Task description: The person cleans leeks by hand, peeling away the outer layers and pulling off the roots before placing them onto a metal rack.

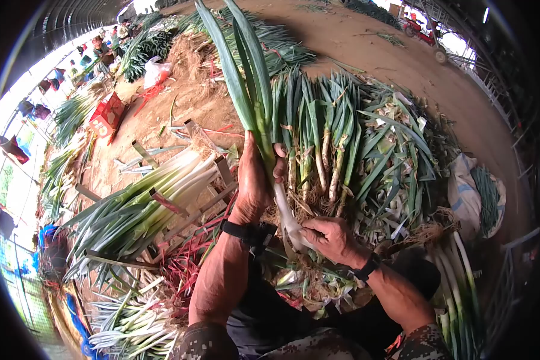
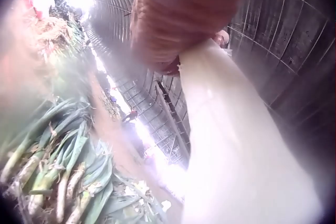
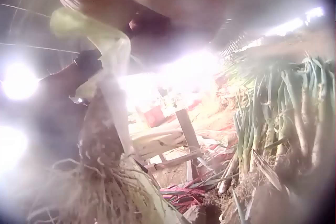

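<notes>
A long green onion [image 1: 246, 111] with broad green leaves stands upright in my left hand [image 1: 254, 180], whose fingers wrap round its stalk. Its white stalk [image 2: 231, 140] fills the lower right of the left wrist view. Near the root end, my right hand [image 1: 333, 239] pinches a pale strip of outer skin [image 3: 116, 53] between thumb and fingers. In the right wrist view the strip hangs down from the fingers beside a tangle of thin roots [image 3: 100, 187].
Unpeeled green onions [image 1: 324, 132] stand in a row ahead, beside a heap of leaf scraps [image 1: 396, 156]. At left, a wooden rack [image 1: 189, 225] holds peeled ones [image 1: 162, 174]. Red ties [image 1: 189, 264] lie near my left forearm. A white sack [image 1: 465, 186] sits at right.
</notes>
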Motion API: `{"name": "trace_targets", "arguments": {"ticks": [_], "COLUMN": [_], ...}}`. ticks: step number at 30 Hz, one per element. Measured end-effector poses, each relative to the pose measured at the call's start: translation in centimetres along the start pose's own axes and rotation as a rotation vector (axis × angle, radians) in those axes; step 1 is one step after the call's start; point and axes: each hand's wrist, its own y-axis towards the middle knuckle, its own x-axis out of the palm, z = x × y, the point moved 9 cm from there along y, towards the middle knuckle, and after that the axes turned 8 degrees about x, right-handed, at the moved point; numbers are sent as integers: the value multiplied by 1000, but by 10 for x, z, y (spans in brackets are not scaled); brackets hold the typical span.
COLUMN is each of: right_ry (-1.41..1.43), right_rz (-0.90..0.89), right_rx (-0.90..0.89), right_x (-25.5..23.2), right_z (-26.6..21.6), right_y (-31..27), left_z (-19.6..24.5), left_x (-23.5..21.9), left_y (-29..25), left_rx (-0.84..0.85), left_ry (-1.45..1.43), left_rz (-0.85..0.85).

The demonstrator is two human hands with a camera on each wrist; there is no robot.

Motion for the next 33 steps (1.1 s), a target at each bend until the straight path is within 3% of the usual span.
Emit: {"name": "trace_targets", "arguments": {"ticks": [3,7,9,12,15,17,20,24,27,29,31,32,33], "right_ry": [-217,-274,-762,-721,-349,-118,160,561,947,1111,1177,1163,1089], "right_rz": [-69,-148,-596,-816,-358,-146,-137,-325,-186,-84,-48,49,37], "right_rx": [-142,-23,84,319,357,250,307,372,601,493,528,498,493], "right_x": [9,20,74,80,31,12,19,66,80,74,70,62,63], "right_z": [5,49,139,213,110,76,47,37,53,52,47,41,42], "right_y": [-16,-59,-126,-195,-101,-56,-24,-12,2,21,30,31,28], "left_z": [10,39,55,74,75,69,58,45,32,24,16,13,11], "left_x": [-23,-17,-25,-39,-38,-32,-38,-46,-48,-47,-49,-51,-54], "left_y": [11,6,7,19,11,8,12,8,4,4,3,4,4], "left_rx": [43,164,218,295,315,273,269,277,255,247,203,190,177], "left_ry": [176,193,274,147,70,13,-18,-140,-220,-265,-296,-319,-343], "left_rz": [33,143,182,147,220,253,260,340,389,405,460,489,518]}}
